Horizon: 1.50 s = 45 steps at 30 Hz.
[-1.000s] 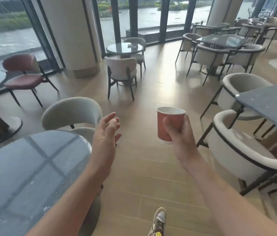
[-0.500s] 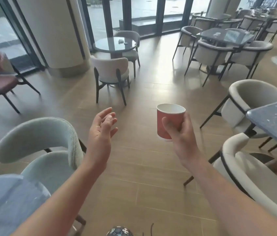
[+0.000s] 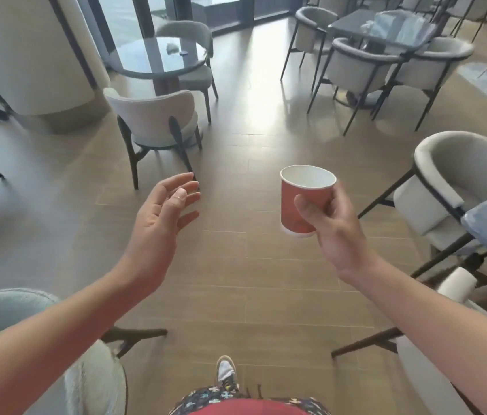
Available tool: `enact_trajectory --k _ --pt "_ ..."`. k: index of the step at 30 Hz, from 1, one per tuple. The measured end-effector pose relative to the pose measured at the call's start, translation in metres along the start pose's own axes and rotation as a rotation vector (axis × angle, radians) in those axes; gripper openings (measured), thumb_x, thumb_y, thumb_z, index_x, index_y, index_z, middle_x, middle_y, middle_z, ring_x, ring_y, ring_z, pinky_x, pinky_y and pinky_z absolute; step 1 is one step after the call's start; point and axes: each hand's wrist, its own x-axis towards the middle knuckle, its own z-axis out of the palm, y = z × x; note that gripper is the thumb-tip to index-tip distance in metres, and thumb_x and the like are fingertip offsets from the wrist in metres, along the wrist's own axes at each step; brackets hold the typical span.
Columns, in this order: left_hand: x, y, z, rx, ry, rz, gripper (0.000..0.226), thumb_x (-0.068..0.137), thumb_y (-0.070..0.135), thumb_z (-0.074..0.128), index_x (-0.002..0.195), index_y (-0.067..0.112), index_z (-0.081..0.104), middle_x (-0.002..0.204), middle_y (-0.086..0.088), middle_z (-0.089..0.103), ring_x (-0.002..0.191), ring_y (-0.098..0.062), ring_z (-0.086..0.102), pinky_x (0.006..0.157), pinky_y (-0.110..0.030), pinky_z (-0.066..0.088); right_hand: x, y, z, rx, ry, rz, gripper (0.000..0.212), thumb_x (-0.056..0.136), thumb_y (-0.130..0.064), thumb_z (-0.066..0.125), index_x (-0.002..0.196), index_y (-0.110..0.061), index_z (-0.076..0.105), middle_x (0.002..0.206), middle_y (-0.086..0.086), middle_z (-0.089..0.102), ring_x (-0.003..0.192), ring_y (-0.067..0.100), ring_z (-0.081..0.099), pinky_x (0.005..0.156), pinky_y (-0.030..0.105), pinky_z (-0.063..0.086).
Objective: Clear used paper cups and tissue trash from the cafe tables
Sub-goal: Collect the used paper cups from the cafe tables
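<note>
Left forearm [image 3: 65,322], right forearm [image 3: 434,319] bare. Below left hand [image 3: 158,218] and right hand [image 3: 333,232]: red top [image 3: 248,408], dark fabric [image 3: 206,399] with small multicolour print, white-toed sneaker [image 3: 226,371].

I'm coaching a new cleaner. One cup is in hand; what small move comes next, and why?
Probably step toward the round table ahead: a pale scrap, maybe tissue, lies on it. The right hand grips the cup, while the left hand is open and free to pick it up.
</note>
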Motion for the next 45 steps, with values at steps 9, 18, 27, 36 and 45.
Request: enact_trajectory --k 9,18,27,36,45 --pt "0.19 -0.029 -0.008 0.105 -0.091 0.035 0.04 0.092 0.046 0.053 0.128 0.032 0.062 0.132 0.0 0.068 0.128 -0.017 0.062 0.105 -0.04 0.052 0.168 0.03 0.024 0.023 0.047 -0.006 0.048 0.08 -0.018 0.076 0.123 -0.018 0.056 0.115 0.0 0.068 0.103 0.008 0.066 0.079 0.023 0.055" --pt "0.395 -0.08 0.061 0.04 0.006 0.074 0.046 0.09 0.048 0.052 0.131 0.028 0.059 0.134 0.002 0.066 0.126 -0.016 0.063 0.099 -0.034 0.053 0.397 0.057 0.004 0.086 0.114 -0.042 0.049 0.08 -0.017 0.076 0.125 -0.013 0.056 0.113 0.0 0.07 0.102 0.01 0.066 0.081 0.025 0.055" --pt "0.624 -0.086 0.11 -0.025 0.092 0.08 0.045 0.088 0.051 0.052 0.128 0.032 0.06 0.135 0.0 0.065 0.126 -0.016 0.063 0.102 -0.037 0.053 0.634 0.043 -0.018 0.082 0.094 -0.044 0.05 0.08 -0.015 0.075 0.126 -0.012 0.055 0.116 0.004 0.068 0.102 0.009 0.067 0.079 0.023 0.055" --pt "0.864 -0.117 0.117 -0.032 0.076 0.102 0.051 0.088 0.054 0.052 0.13 0.027 0.058 0.136 -0.003 0.064 0.126 -0.015 0.063 0.103 -0.036 0.053 0.86 0.067 -0.01 0.061 0.152 -0.065 0.052 0.08 -0.017 0.076 0.127 -0.015 0.055 0.115 0.002 0.068 0.101 0.008 0.066 0.08 0.023 0.055" --pt "1.102 -0.128 0.116 -0.044 0.038 0.092 0.033 0.1 0.033 0.045 0.129 0.026 0.057 0.138 -0.003 0.062 0.127 -0.014 0.062 0.101 -0.031 0.053 1.078 0.074 0.018 0.092 0.246 -0.073 0.053 0.081 -0.015 0.076 0.129 -0.014 0.054 0.118 0.006 0.066 0.101 0.009 0.066 0.072 0.023 0.057"
